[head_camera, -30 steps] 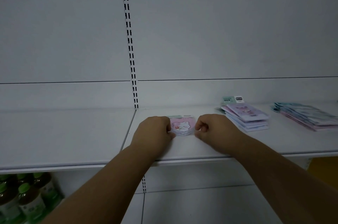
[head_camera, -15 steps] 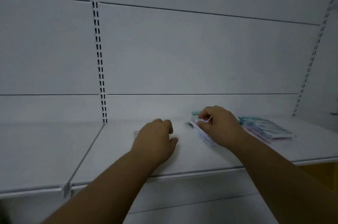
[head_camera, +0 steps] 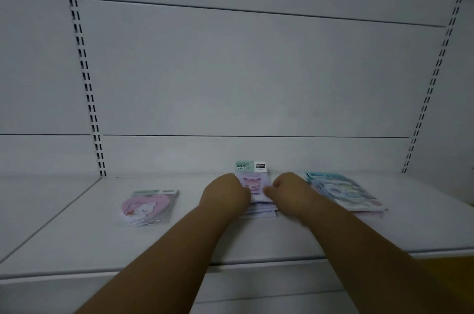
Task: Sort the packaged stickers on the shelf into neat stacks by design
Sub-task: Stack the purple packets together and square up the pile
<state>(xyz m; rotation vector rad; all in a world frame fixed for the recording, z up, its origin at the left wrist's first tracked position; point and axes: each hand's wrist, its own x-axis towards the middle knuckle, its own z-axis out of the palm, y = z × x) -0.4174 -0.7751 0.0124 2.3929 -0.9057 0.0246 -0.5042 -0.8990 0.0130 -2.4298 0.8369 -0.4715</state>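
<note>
Three groups of packaged stickers lie on the white shelf point(head_camera: 195, 244). A pink heart-shaped bear pack point(head_camera: 147, 207) lies alone at the left. In the middle sits a purple stack point(head_camera: 255, 185) with a green header card. My left hand point(head_camera: 225, 195) grips its left edge and my right hand point(head_camera: 289, 192) grips its right edge, both with curled fingers. The lower packs of that stack are partly hidden by my hands. A blue-green stack point(head_camera: 343, 192) lies fanned at the right.
The shelf's back panel point(head_camera: 243, 77) is bare white, with slotted uprights at the left point(head_camera: 84, 75) and right point(head_camera: 433, 77). A seam point(head_camera: 51, 218) divides this shelf from the neighbouring one on the left. The front edge point(head_camera: 179, 270) runs below my forearms.
The pink bear pack, held between both hands a second ago, now lies alone at the left. Both hands have moved right and closed on the sides of the purple stack.
</note>
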